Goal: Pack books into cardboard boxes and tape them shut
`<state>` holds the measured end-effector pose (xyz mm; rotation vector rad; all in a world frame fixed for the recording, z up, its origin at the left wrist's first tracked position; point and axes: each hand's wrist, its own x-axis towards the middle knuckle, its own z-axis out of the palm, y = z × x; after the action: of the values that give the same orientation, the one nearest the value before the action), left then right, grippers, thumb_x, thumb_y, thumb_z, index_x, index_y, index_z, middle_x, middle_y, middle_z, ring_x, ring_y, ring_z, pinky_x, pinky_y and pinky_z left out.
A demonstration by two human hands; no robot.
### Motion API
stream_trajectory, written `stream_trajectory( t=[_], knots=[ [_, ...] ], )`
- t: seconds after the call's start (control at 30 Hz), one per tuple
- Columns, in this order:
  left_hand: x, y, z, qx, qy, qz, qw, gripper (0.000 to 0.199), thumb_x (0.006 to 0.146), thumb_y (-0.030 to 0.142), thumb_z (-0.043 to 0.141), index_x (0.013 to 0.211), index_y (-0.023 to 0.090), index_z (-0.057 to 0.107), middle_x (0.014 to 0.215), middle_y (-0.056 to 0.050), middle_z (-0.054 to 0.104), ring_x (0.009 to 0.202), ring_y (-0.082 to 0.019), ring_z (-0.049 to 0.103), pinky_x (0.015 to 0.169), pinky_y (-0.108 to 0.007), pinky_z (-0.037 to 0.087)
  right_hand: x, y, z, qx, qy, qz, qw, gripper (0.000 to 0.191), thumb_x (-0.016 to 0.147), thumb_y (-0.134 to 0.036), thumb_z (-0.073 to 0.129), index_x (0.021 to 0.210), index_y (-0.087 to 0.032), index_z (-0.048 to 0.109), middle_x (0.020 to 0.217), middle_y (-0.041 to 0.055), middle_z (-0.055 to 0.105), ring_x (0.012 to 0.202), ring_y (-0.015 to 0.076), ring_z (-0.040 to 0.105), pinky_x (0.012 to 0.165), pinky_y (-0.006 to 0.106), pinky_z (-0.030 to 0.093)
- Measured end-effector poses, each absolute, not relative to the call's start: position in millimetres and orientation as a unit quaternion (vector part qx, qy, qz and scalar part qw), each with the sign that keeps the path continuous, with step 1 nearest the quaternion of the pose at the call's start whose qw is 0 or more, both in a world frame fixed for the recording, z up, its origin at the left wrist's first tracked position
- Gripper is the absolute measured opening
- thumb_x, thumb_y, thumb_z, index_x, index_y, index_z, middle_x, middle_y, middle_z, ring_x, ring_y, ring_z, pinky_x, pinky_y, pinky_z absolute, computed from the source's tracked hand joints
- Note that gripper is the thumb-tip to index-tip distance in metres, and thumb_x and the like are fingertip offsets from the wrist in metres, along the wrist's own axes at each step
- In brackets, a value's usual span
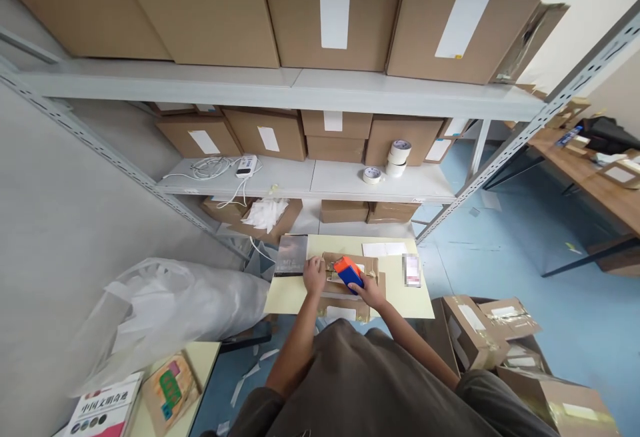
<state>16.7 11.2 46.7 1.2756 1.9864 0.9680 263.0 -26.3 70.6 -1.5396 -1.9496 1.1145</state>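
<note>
On a pale yellow table (pixel 400 300), a small cardboard box (pixel 371 265) with shiny tape on it lies in front of my body. My left hand (pixel 315 275) rests against the left side of this box, its fingers bent together. An orange and blue tool (pixel 350 274) is in my right hand (pixel 369 290), whose fingers are wrapped round its blue end. The tool's orange end is over the top of the box. More cardboard with a white label (pixel 341 313) lies nearer my body, at the table's front edge.
A dark book (pixel 291 253) and a phone-like item (pixel 412 270) flank the box. Metal shelves (pixel 280 173) with cartons and tape rolls (pixel 372 175) stand behind. A plastic bag (pixel 200 297) bulges at the left; boxes (pixel 473 330) are piled at the right.
</note>
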Motion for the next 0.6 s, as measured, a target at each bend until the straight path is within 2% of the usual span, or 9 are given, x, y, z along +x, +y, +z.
stream_trajectory(
  t=[0.1,0.17,0.23,0.33,0.47,0.6],
  knots=[
    [22.7,24.7,56.5,0.424,0.690,0.335,0.481,0.065,0.098,0.072,0.043,0.097,0.018,0.078,0.093,-0.016,0.080,0.095,-0.030,0.076,0.080,-0.036,0.058,261.1,-31.3,70.0,-0.547,-0.686,0.421,0.231,0.053,0.096,-0.065,0.061,0.126,-0.023,0.066,0.095,0.0076,0.075,0.086,0.0271,0.069,0.079,0.036,0.051],
    [29.8,37.6,62.4,0.371,0.630,0.319,0.603,0.073,0.091,0.081,0.048,0.095,0.015,0.078,0.085,-0.014,0.079,0.082,-0.027,0.076,0.069,-0.033,0.056,260.4,-33.5,72.1,-0.541,-0.684,0.425,0.243,0.052,0.094,-0.066,0.061,0.121,-0.022,0.066,0.094,0.0068,0.075,0.085,0.0260,0.068,0.079,0.036,0.051],
    [36.0,49.9,67.8,0.341,0.582,0.328,0.661,0.075,0.085,0.085,0.056,0.097,0.014,0.078,0.087,-0.014,0.079,0.080,-0.025,0.076,0.066,-0.031,0.055,260.9,-34.2,77.3,-0.539,-0.686,0.425,0.242,0.049,0.094,-0.067,0.061,0.112,-0.022,0.067,0.091,0.0054,0.073,0.083,0.0247,0.066,0.078,0.035,0.051],
    [38.6,62.2,74.2,0.347,0.551,0.358,0.670,0.067,0.080,0.080,0.067,0.090,0.014,0.077,0.088,-0.015,0.079,0.082,-0.024,0.075,0.066,-0.030,0.056,263.6,-34.8,89.5,-0.539,-0.688,0.428,0.231,0.046,0.094,-0.067,0.061,0.103,-0.022,0.066,0.088,0.0040,0.072,0.082,0.0238,0.065,0.077,0.034,0.052],
    [30.4,66.4,79.5,0.369,0.581,0.418,0.593,0.053,0.076,0.067,0.078,0.087,0.015,0.077,0.089,-0.015,0.080,0.082,-0.025,0.075,0.066,-0.031,0.057,267.4,-36.6,106.3,-0.551,-0.680,0.430,0.221,0.042,0.094,-0.064,0.062,0.102,-0.022,0.067,0.089,0.0046,0.072,0.084,0.0256,0.067,0.078,0.036,0.053],
    [27.2,58.9,81.0,0.386,0.587,0.502,0.504,0.048,0.078,0.059,0.078,0.093,0.015,0.081,0.096,-0.015,0.082,0.093,-0.027,0.076,0.080,-0.036,0.061,269.0,-31.1,122.1,-0.584,-0.649,0.435,0.221,0.045,0.095,-0.065,0.059,0.098,-0.021,0.068,0.087,0.0052,0.073,0.083,0.0246,0.067,0.074,0.033,0.052]
  ],
)
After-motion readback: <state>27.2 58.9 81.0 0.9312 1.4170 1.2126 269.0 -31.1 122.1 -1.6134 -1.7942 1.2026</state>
